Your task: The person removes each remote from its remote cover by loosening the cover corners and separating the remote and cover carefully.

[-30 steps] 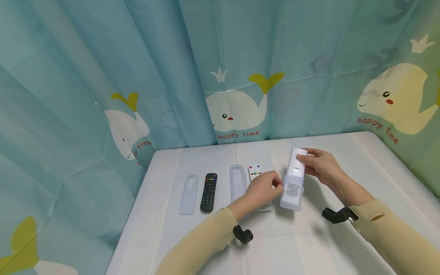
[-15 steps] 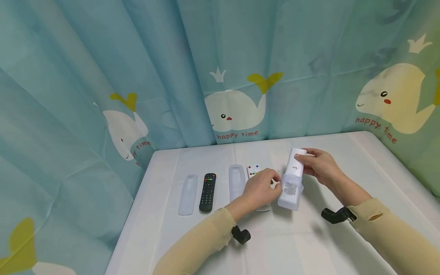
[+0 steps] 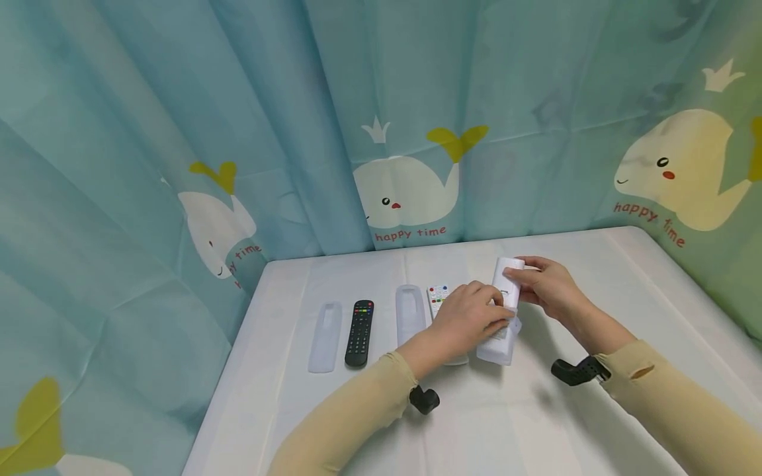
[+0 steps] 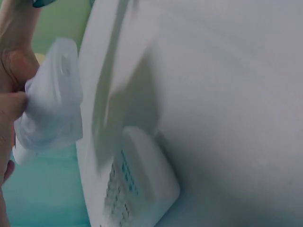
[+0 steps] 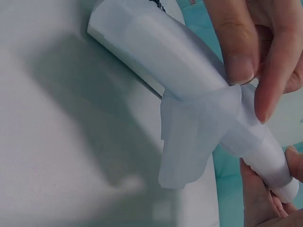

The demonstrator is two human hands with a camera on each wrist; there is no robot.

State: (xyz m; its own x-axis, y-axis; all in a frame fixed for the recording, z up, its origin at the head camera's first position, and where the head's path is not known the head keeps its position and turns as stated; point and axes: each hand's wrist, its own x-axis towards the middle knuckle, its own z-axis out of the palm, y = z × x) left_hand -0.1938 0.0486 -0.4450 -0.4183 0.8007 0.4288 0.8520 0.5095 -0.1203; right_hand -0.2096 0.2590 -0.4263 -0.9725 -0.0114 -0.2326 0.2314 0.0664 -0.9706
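A white remote control (image 3: 503, 283) is held tilted above the table, back side up, its lower part inside a translucent silicone cover (image 3: 495, 353). My right hand (image 3: 550, 285) grips the bare upper end between thumb and fingers. My left hand (image 3: 467, 318) is at the cover's upper edge, thumb and fingers bent over it. In the right wrist view, a loose folded flap of the cover (image 5: 187, 142) hangs from the side of the remote, and the left thumb and forefinger touch the cover's edge above it.
On the white table (image 3: 464, 423) lie a flat translucent cover (image 3: 325, 337), a black remote (image 3: 360, 334), another translucent cover (image 3: 411, 314) and a white remote with coloured buttons (image 3: 437, 295), partly hidden by the left arm. A blue whale-print curtain (image 3: 286, 132) stands behind.
My left hand has moved right from the cover's side onto its upper edge. The held remote and cover have shifted slightly left, with the right hand still gripping the top.
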